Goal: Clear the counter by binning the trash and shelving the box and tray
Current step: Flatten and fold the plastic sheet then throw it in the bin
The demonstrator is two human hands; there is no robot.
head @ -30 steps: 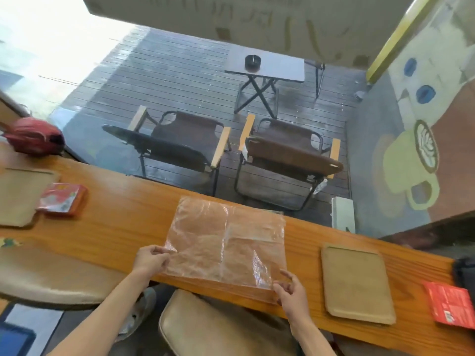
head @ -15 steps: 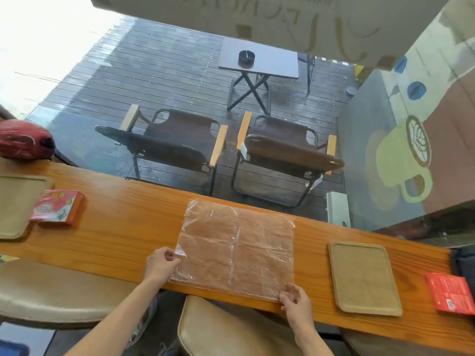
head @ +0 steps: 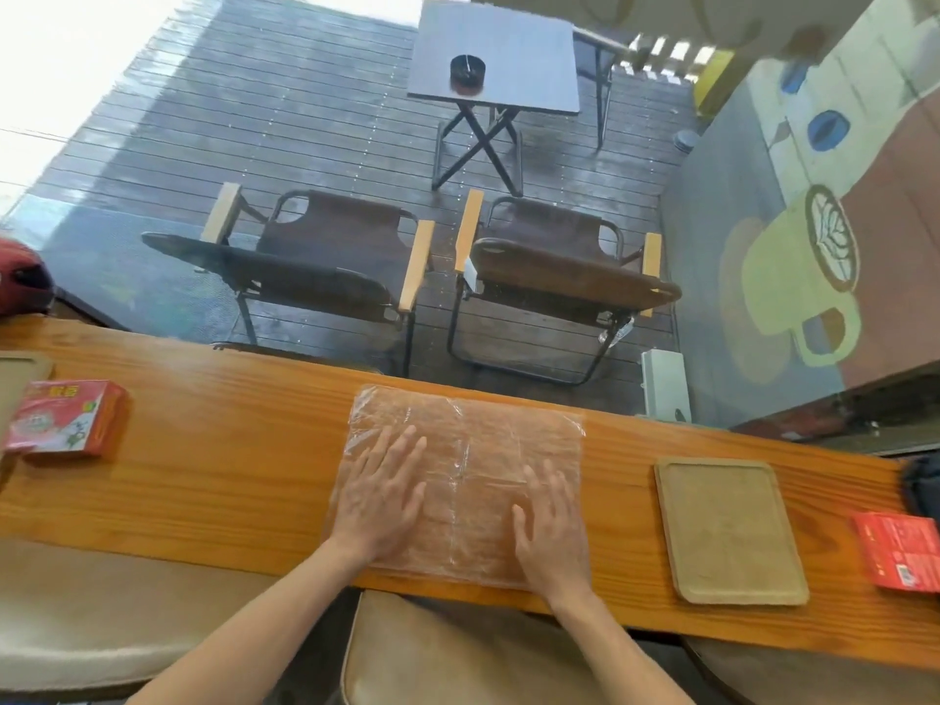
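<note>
A clear plastic bag (head: 473, 445) lies flat on the wooden counter (head: 229, 450), in the middle. My left hand (head: 379, 493) rests palm down on its left half with the fingers spread. My right hand (head: 552, 526) presses flat on its right half the same way. Neither hand grips anything. A tan tray (head: 730, 529) lies on the counter to the right of the bag. A red box (head: 898, 549) sits at the far right. Another red box (head: 63, 419) sits at the far left, beside the edge of a second tan tray (head: 20, 368).
Cushioned stools (head: 458, 658) stand under the counter's near edge. Beyond the counter's glass front are two folding chairs (head: 325, 267) and a small table (head: 496, 58) on a deck. A red helmet (head: 20, 282) sits at the far left. A dark bag (head: 923, 483) lies at the right end.
Both hands let go of the bag's near corners and moved onto it, now lying flat with fingers spread. The view tilted down and moved closer to the counter.
</note>
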